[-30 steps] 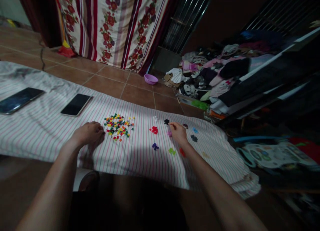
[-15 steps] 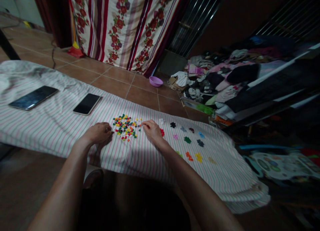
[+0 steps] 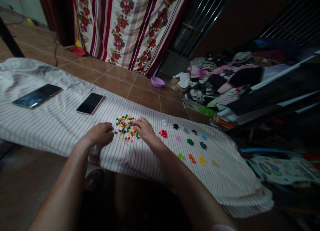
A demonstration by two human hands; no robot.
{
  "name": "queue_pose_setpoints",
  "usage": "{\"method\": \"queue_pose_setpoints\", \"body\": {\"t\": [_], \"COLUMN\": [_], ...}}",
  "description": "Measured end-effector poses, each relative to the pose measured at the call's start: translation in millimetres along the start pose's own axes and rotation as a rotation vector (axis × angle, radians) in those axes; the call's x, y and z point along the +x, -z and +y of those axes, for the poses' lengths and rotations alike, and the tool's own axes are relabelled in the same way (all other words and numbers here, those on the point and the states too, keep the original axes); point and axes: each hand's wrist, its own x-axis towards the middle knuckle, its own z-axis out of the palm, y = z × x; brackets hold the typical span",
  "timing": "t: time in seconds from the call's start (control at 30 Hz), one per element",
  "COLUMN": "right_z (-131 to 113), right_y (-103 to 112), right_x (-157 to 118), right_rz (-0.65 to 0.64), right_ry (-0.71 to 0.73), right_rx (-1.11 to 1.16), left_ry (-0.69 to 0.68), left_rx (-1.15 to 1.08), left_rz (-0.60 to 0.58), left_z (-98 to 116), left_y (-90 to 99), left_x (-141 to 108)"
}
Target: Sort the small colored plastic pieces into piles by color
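Flanking the mixed coloured pieces [image 3: 125, 125] on the striped cloth [image 3: 140, 157], the left hand [image 3: 101, 133] lies curled just beside them, perhaps as a border, and the right hand [image 3: 145, 128] bends over their opposite edge; I cannot tell whether either pinches a piece. Single-colour clusters [image 3: 190, 142], such as the red one [image 3: 163, 134], lie apart, presumably to keep colours unmixed.

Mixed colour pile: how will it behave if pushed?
The mixed pile would probably scatter, since it looks loose, with gaps showing. Its blocky shapes suggest sliding rather than rolling. The striped cloth is wrinkled, so might bunch along.
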Motion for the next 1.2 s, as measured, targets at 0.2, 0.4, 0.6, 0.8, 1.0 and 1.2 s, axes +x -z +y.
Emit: {"method": "queue_pose_setpoints", "body": {"t": [0.2,0.4,0.6,0.8,1.0,1.2], "right_z": [-7,-6,-4,-1,2,6], "right_y": [3,2,1,3,6,7], "right_x": [6,11,10,7,2,-10], "right_rz": [-0.072,-0.064,-0.037,0.018,0.109,0.141], "right_ry": [-0.030,-0.070,-0.030,-0.041,-0.080,-0.172], "right_rx": [-0.028,0.003,0.019,0.015,0.139,0.301], "left_ry": [-0.005,0.005,0.037,0.018,0.037,0.075], "left_rx": [-0.029,0.003,-0.034,0.008,0.008,-0.015], "left_rz": [0.013,-0.001,0.041,0.005,0.033,0.036], "left_z": [-1,1,2,4,5,10], "left_y": [0.2,2.0,2.3,3.3,4.0,6.9], "left_x": [1,1,-1,1,1,1]}}
